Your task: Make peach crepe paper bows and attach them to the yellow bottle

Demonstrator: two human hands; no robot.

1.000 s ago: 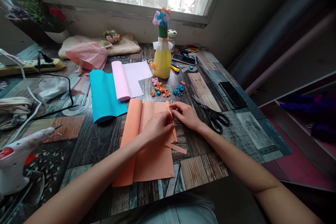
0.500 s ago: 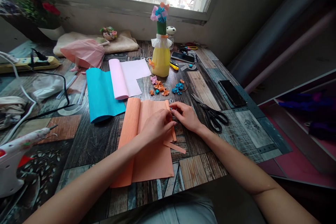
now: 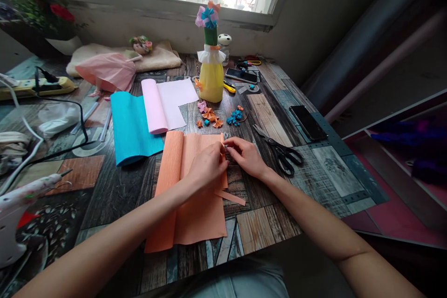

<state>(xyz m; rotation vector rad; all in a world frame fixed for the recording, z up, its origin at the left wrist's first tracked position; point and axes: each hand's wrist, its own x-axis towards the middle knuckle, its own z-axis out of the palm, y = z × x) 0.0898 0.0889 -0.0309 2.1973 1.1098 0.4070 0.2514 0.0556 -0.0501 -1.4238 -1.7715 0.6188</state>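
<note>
A partly unrolled sheet of orange crepe paper (image 3: 200,223) lies in front of me, its rolled side to the left. My left hand (image 3: 208,165) rests over its right part, fingers closed in a pinch. Against those fingertips meets my right hand (image 3: 247,156), also pinching. Between them is a narrow orange paper strip (image 3: 222,137), its upper end showing above the fingers; the fingertips hide the rest of the grip. A loose cut strip (image 3: 230,197) lies slantwise below the hands. Black scissors (image 3: 279,151) lie partly spread to the right of my right hand.
Blue crepe paper (image 3: 129,125) and a pink roll (image 3: 153,107) lie behind left. Small paper flowers (image 3: 209,115) sit before a yellow-skirted bottle (image 3: 212,79). A phone (image 3: 308,122) lies right; a glue gun (image 3: 24,200) and cords are left.
The view has shifted slightly. My hands stay together at the strip with small finger movements; the strip's lower end shows less clearly beneath my left hand.
</note>
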